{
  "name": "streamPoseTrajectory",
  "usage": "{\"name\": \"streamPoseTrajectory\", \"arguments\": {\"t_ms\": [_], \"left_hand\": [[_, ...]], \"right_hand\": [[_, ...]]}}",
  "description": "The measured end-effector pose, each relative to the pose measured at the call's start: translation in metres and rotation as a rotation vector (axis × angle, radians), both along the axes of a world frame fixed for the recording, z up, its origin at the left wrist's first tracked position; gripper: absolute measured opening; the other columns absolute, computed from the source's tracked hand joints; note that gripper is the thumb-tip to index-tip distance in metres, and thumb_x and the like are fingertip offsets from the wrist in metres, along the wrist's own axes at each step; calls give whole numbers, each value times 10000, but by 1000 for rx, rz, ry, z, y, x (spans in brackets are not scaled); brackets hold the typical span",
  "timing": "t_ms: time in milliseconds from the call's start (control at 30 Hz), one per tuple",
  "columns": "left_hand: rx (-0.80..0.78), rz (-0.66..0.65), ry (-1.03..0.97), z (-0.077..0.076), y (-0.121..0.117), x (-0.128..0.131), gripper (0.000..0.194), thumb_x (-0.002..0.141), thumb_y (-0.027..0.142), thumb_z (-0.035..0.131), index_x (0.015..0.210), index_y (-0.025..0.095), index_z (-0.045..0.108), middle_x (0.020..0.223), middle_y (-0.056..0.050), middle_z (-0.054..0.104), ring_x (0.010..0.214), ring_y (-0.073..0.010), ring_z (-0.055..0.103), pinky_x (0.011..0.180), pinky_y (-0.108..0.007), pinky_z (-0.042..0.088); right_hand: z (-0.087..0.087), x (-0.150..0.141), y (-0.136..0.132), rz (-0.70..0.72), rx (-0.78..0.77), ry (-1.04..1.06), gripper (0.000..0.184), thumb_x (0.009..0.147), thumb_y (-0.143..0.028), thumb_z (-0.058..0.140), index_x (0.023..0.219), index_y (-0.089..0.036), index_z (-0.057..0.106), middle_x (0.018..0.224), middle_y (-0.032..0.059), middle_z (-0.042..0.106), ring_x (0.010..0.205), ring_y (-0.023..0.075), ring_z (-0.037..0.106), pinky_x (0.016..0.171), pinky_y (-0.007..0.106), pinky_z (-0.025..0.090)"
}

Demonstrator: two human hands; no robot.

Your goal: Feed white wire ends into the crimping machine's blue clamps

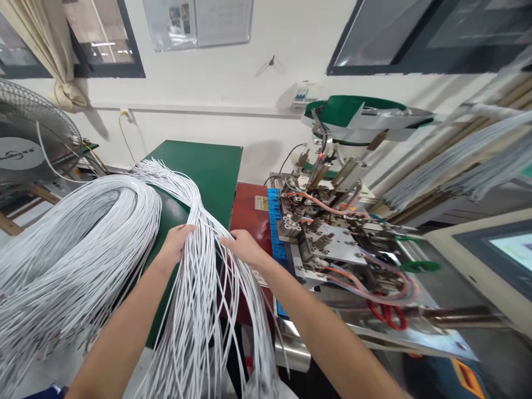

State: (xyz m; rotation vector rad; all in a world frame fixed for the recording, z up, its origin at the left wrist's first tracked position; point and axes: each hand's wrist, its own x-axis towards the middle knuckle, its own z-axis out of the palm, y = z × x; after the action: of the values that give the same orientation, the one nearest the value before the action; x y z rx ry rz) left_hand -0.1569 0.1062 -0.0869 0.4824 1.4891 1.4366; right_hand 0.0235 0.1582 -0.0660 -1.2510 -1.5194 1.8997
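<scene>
A thick bundle of thin white cables [199, 266] lies over the green tabletop and hangs down its front edge toward me, fanning out below. My left hand [179, 241] grips the bundle's left side, fingers curled behind the strands. On the right side, my right hand [241, 246] is closed on a smaller group of the same cables, pulled slightly apart from the main bunch. Its fingertips are partly hidden by strands. Left of my hands, a larger looped heap of white cables [103, 221] drapes over the table's edge.
A machine [328, 238] with metal blocks, orange tubes and a green-lined bowl feeder [353, 116] stands at right, beside a screen [513, 249]. Red-handled scissors [388, 315] lie on its front. The green table [208, 166] meets a red panel [249, 208]. A fan [33, 133] stands left.
</scene>
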Motion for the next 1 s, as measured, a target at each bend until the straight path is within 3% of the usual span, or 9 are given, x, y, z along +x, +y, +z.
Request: {"name": "streamPoseTrajectory", "arguments": {"t_ms": [67,133,333,600,700,767,833,900,1000], "left_hand": [[4,-47,-6,-6,1,8,250,596,285,697,743,114,590,624,-35,632,522,-146,599,513,-247,497],[1,-100,3,-12,1,17,345,554,305,747,788,105,591,693,-75,655,586,-188,626,550,-288,515],[-13,-83,124,-19,9,19,584,435,227,819,940,110,551,791,-91,665,643,-214,638,549,-305,516],[-19,-78,268,-12,17,8,548,439,271,787,921,100,590,735,-73,668,611,-213,631,555,-318,513],[-16,-60,391,-21,20,16,513,459,296,770,907,105,608,742,-57,666,636,-203,626,571,-290,502],[-23,-56,492,-27,22,20,476,484,310,754,894,112,615,773,-55,666,675,-206,626,595,-280,496],[-49,-69,598,-28,25,19,445,518,317,738,897,117,620,830,-71,667,758,-235,626,652,-297,496],[-96,-87,700,-23,25,18,450,533,312,740,917,110,621,927,-113,656,908,-297,594,762,-356,478],[-140,-70,929,-10,17,27,577,557,308,750,1063,93,578,1206,-192,523,1189,-396,378,971,-486,310]], "right_hand": [[-7,-1,-9,34,-88,20,97,642,-159,600,665,-150,506,482,-70,474,398,61,414,431,202,368],[-16,1,-21,87,-183,49,146,625,-145,599,752,-136,528,550,-35,548,424,86,483,460,236,436],[-30,35,-54,182,-314,120,198,616,-225,657,759,-133,556,563,-7,593,484,123,561,501,264,488],[-20,102,-84,141,-277,111,245,686,-296,635,875,-146,596,653,-6,640,528,109,581,509,228,473],[-21,131,-99,185,-121,27,349,700,-266,635,1027,-149,599,820,49,685,725,152,639,649,262,505],[-20,150,-109,139,-17,-53,407,718,-272,627,1109,-168,580,1005,91,671,902,181,629,783,297,494],[-16,170,-115,51,57,-100,424,738,-308,616,1142,-189,567,1110,102,636,982,199,608,854,326,474],[-12,187,-119,-32,85,-112,412,747,-362,607,1120,-191,579,1080,105,651,940,207,625,834,346,488],[-11,209,-121,-106,37,-101,428,698,-425,645,1044,-174,613,981,108,684,833,203,648,783,361,510]]}}
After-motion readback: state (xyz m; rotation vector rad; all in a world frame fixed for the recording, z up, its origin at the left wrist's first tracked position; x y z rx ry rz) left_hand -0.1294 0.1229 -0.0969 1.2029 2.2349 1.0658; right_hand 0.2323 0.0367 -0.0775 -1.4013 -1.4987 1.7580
